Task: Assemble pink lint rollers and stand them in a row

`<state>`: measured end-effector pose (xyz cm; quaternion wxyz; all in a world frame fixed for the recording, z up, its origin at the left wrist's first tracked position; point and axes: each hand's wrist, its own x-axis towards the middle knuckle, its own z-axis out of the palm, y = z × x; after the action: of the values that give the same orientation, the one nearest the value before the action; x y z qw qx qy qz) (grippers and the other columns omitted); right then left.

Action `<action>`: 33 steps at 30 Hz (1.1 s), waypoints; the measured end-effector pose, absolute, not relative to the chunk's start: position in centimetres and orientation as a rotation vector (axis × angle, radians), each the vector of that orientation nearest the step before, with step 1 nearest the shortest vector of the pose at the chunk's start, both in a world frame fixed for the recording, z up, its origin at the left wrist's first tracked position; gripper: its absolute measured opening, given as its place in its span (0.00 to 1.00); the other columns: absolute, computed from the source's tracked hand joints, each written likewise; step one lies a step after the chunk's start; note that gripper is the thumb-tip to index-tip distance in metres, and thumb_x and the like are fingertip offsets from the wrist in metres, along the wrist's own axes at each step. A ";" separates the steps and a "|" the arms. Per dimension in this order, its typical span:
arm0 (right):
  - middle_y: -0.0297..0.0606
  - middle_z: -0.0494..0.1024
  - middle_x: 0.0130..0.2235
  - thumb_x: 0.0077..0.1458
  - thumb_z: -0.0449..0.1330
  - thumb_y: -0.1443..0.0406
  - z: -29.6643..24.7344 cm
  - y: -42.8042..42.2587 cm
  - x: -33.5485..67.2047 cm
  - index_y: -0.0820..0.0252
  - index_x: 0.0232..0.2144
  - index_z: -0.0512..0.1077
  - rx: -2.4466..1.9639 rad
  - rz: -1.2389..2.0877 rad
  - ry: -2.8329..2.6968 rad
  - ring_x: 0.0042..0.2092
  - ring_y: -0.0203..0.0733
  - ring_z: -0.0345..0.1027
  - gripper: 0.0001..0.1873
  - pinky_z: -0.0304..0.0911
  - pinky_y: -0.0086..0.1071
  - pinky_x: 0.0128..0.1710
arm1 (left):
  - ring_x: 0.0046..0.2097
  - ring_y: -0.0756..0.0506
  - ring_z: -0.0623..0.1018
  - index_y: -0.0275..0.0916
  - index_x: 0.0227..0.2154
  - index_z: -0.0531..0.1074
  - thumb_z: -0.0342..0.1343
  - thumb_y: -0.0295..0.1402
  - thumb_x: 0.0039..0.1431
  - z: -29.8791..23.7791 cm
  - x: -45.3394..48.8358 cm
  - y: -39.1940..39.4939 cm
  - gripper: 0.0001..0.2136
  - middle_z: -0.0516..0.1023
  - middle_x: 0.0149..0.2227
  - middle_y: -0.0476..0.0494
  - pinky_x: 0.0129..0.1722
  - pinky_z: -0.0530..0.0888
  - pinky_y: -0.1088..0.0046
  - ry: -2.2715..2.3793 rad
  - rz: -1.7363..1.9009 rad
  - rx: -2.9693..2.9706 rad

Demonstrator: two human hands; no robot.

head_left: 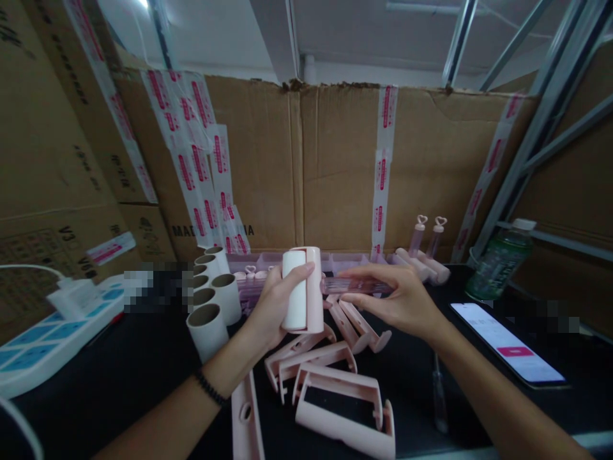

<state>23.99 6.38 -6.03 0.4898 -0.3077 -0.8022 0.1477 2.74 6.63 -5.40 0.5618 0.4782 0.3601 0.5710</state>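
My left hand (275, 297) is closed around a lint roller (315, 291), a white sticky roll set upright in a pale pink plastic frame. On its right side, my right hand (402, 297) grips a clear pinkish handle (357, 285) between thumb and fingers. The handle lies level, and its left end meets the side of the pink frame; whether it is fastened there I cannot tell. Below the hands lie several loose pink frames (345, 421) on the black table. White paper rolls with brown cores (208, 329) stand beside my left wrist.
A lilac tray (335, 262) runs along the cardboard wall (340, 172). Two finished-looking rollers with heart-topped handles (433, 243) stand at the back right. A phone (510, 345), a green bottle (500, 262) and a screwdriver (439, 396) are on the right; a power strip (62, 335) lies left.
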 end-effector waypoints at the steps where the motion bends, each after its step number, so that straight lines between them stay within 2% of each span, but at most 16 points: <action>1: 0.40 0.84 0.42 0.53 0.71 0.56 -6.0 6.4 24.0 0.55 0.45 0.78 -0.749 0.377 -1.925 0.40 0.45 0.79 0.19 0.75 0.34 0.38 | 0.25 0.46 0.79 0.38 0.40 0.71 0.67 0.41 0.50 -5.3 2.6 6.8 0.18 0.79 0.30 0.46 0.23 0.76 0.72 0.862 1.359 1.155; 3: 0.38 0.83 0.38 0.50 0.73 0.55 -5.6 6.4 23.8 0.56 0.42 0.75 -0.768 0.397 -1.861 0.37 0.43 0.79 0.20 0.74 0.33 0.34 | 0.30 0.46 0.80 0.40 0.47 0.71 0.67 0.40 0.51 -5.2 2.3 7.2 0.22 0.80 0.35 0.45 0.27 0.77 0.73 0.899 1.411 1.237; 6: 0.34 0.79 0.31 0.48 0.74 0.54 -4.7 6.2 23.3 0.56 0.37 0.72 -0.812 0.419 -1.795 0.29 0.39 0.75 0.20 0.68 0.29 0.26 | 0.45 0.43 0.80 0.42 0.55 0.71 0.67 0.35 0.51 -4.9 1.5 7.7 0.27 0.79 0.48 0.40 0.40 0.76 0.73 0.909 1.490 1.411; 9: 0.33 0.79 0.30 0.49 0.73 0.54 -3.3 6.2 22.4 0.57 0.36 0.71 -0.834 0.427 -1.826 0.27 0.37 0.73 0.20 0.65 0.28 0.24 | 0.58 0.39 0.74 0.41 0.49 0.78 0.65 0.32 0.53 -4.3 0.7 7.7 0.19 0.77 0.55 0.37 0.54 0.71 0.69 0.812 1.442 1.683; 11: 0.35 0.80 0.31 0.50 0.73 0.53 -2.3 6.5 21.7 0.58 0.36 0.71 -0.830 0.408 -1.879 0.29 0.37 0.74 0.20 0.66 0.28 0.26 | 0.59 0.38 0.74 0.39 0.44 0.81 0.64 0.32 0.54 -3.8 0.3 7.4 0.14 0.78 0.55 0.37 0.59 0.68 0.66 0.738 1.350 1.848; 14: 0.35 0.79 0.30 0.52 0.71 0.53 -0.9 7.1 20.4 0.59 0.34 0.70 -0.803 0.392 -1.972 0.29 0.36 0.73 0.19 0.65 0.28 0.27 | 0.51 0.39 0.78 0.38 0.44 0.80 0.65 0.32 0.53 -3.3 0.2 7.1 0.14 0.81 0.47 0.38 0.55 0.71 0.66 0.731 1.276 1.924; 17: 0.32 0.76 0.27 0.52 0.71 0.54 0.1 7.9 18.9 0.59 0.31 0.69 -0.758 0.370 -2.039 0.28 0.34 0.69 0.18 0.61 0.27 0.26 | 0.45 0.42 0.80 0.37 0.41 0.79 0.68 0.33 0.52 -3.3 0.2 7.3 0.13 0.82 0.41 0.41 0.47 0.74 0.70 0.783 1.285 1.873; 19: 0.30 0.74 0.25 0.55 0.69 0.53 0.6 8.6 18.2 0.59 0.34 0.69 -0.689 0.431 -2.063 0.27 0.33 0.68 0.18 0.60 0.26 0.25 | 0.43 0.44 0.80 0.37 0.39 0.78 0.69 0.34 0.52 -3.5 0.2 7.7 0.13 0.82 0.40 0.43 0.45 0.75 0.73 0.749 1.322 1.757; 22: 0.32 0.76 0.28 0.62 0.60 0.50 0.9 10.5 18.0 0.59 0.43 0.68 -0.584 0.654 -1.968 0.26 0.34 0.70 0.19 0.63 0.27 0.25 | 0.39 0.46 0.81 0.37 0.38 0.75 0.69 0.35 0.52 -3.6 -0.2 8.3 0.13 0.83 0.38 0.44 0.40 0.77 0.72 0.630 1.415 1.469; 24: 0.36 0.78 0.30 0.65 0.55 0.49 0.6 12.4 18.3 0.59 0.43 0.68 -0.604 0.730 -1.837 0.27 0.34 0.71 0.19 0.65 0.27 0.24 | 0.40 0.44 0.82 0.38 0.39 0.73 0.68 0.35 0.54 -3.3 -0.6 8.4 0.14 0.84 0.40 0.42 0.40 0.79 0.69 0.563 1.478 1.299; 27: 0.38 0.79 0.31 0.65 0.55 0.53 -0.6 15.5 19.1 0.60 0.39 0.68 -0.806 0.660 -1.781 0.27 0.34 0.72 0.15 0.65 0.25 0.24 | 0.45 0.39 0.83 0.38 0.40 0.71 0.66 0.34 0.56 -2.7 -0.9 8.1 0.13 0.84 0.44 0.39 0.41 0.81 0.61 0.522 1.562 1.142; 30: 0.38 0.80 0.31 0.66 0.52 0.59 -2.5 17.8 19.5 0.61 0.39 0.70 -0.933 0.557 -1.856 0.28 0.35 0.73 0.12 0.66 0.26 0.26 | 0.48 0.39 0.83 0.37 0.40 0.70 0.65 0.32 0.57 -2.1 -0.8 7.6 0.11 0.84 0.44 0.38 0.42 0.82 0.60 0.510 1.670 1.066; 33: 0.37 0.80 0.29 0.60 0.60 0.65 -4.4 18.8 18.9 0.63 0.35 0.74 -0.958 0.470 -2.001 0.31 0.37 0.74 0.06 0.67 0.28 0.32 | 0.49 0.39 0.82 0.38 0.41 0.69 0.63 0.29 0.58 -2.0 -0.6 7.3 0.11 0.84 0.44 0.37 0.43 0.81 0.62 0.485 1.718 1.074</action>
<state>18.86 18.78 -4.41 0.4232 -0.3829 -0.7994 0.1876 -0.56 7.33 -1.98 0.5047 0.4448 0.2011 0.7120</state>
